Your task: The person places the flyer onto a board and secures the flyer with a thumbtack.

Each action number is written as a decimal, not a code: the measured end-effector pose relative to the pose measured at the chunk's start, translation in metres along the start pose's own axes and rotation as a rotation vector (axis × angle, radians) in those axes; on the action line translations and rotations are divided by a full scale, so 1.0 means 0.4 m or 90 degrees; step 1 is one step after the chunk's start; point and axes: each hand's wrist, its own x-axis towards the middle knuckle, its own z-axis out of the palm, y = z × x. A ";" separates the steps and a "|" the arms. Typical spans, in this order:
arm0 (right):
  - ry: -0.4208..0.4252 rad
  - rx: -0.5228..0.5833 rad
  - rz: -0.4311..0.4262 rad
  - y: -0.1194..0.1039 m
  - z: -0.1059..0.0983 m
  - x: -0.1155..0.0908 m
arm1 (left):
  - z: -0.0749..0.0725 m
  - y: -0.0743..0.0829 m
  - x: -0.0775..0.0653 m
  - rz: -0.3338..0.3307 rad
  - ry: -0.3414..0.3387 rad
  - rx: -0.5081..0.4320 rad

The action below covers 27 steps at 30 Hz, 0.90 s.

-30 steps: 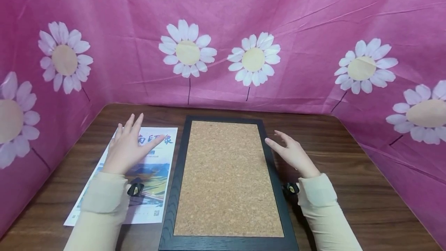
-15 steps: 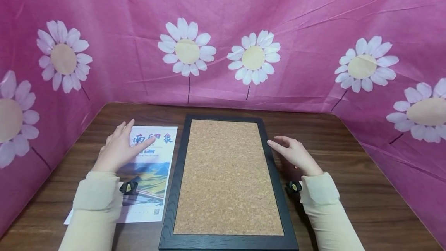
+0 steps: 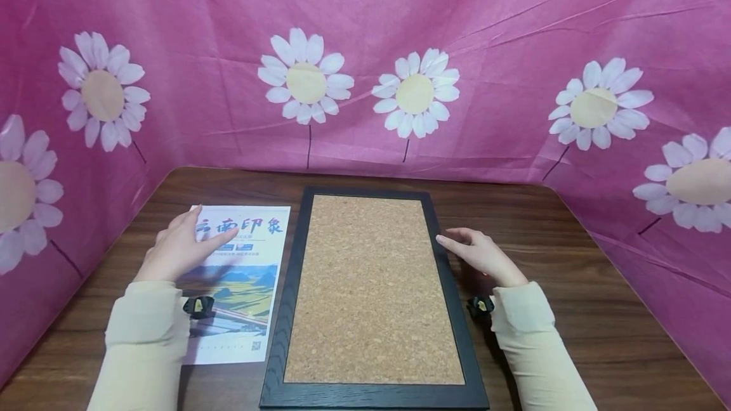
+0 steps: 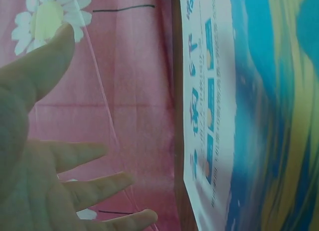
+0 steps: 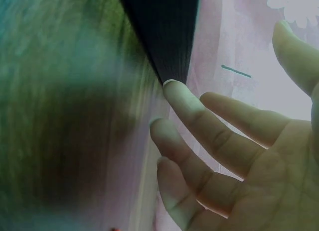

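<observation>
A cork board (image 3: 377,290) with a black frame (image 3: 374,395) lies on the table in front of me. To its left is a printed sheet (image 3: 237,303) with large characters at the top and a landscape picture below. My left hand (image 3: 174,249) hovers over the sheet's left side, fingers spread, holding nothing; its palm (image 4: 30,186) shows in the left wrist view. My right hand (image 3: 485,259) is beside the frame's right edge, thumb tip right at it. In the right wrist view, its loosely bent fingers (image 5: 219,136) hold nothing, close to the dark frame side (image 5: 169,37).
The brown wooden table (image 3: 599,309) reaches back to a pink cloth (image 3: 365,5) printed with white daisies, which hangs at the back and both sides. A small dark wrist device (image 3: 198,307) shows at the left cuff, another wrist device (image 3: 481,305) at the right.
My left hand has moved left and lower over the sheet, uncovering more of its characters. My right hand has come slightly down, its fingers drawn closer together. Board and sheet have stayed put.
</observation>
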 end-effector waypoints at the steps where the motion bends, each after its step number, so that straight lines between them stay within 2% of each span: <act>1: -0.001 -0.004 -0.001 0.001 0.000 0.001 | -0.001 -0.004 0.001 -0.003 -0.003 0.002; 18: -0.022 -0.026 -0.024 -0.002 0.007 -0.001 | -0.016 -0.065 0.007 -0.047 -0.019 -0.011; 27: -0.027 -0.022 -0.023 0.001 0.010 0.000 | -0.019 -0.094 0.003 -0.049 -0.004 -0.025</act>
